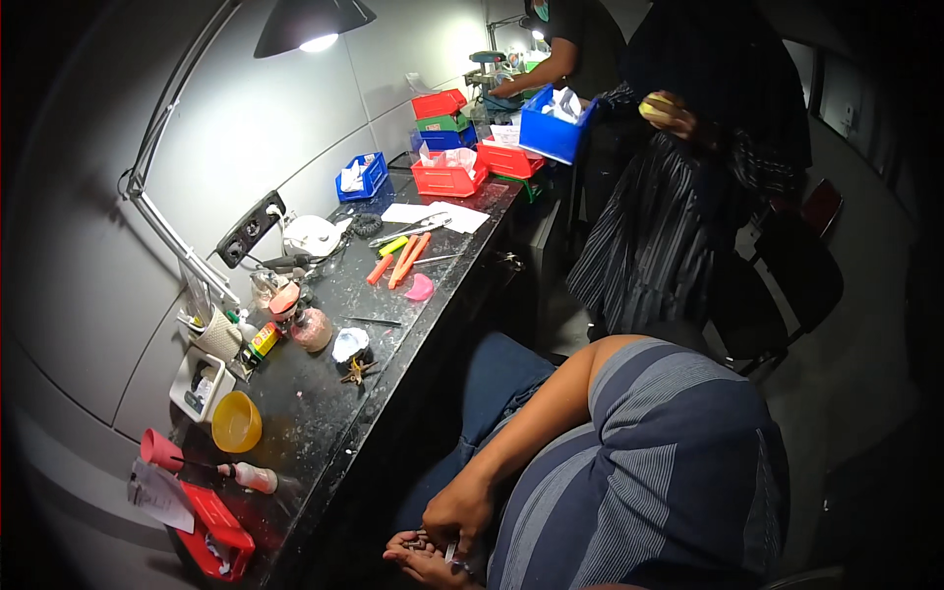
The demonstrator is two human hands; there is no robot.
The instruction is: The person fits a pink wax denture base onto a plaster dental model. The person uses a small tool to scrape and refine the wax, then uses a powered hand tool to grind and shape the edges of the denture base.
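Note:
In the lower middle, my left hand lies palm up near my lap. Its fingers are curled round a few small brownish pieces too small to name. Directly above it, my right hand points down with its fingers closed together; what they grip is mostly hidden. A thin pale strip shows just below those fingers, between the two hands. Both hands are beside the front edge of the black workbench, not on it.
On the bench are a yellow bowl, a red bin, a pinkish-red burner, orange sticks and a desk lamp. Beyond stand two people, one beside a blue bin, with a yellow object in hand. A dark chair stands right.

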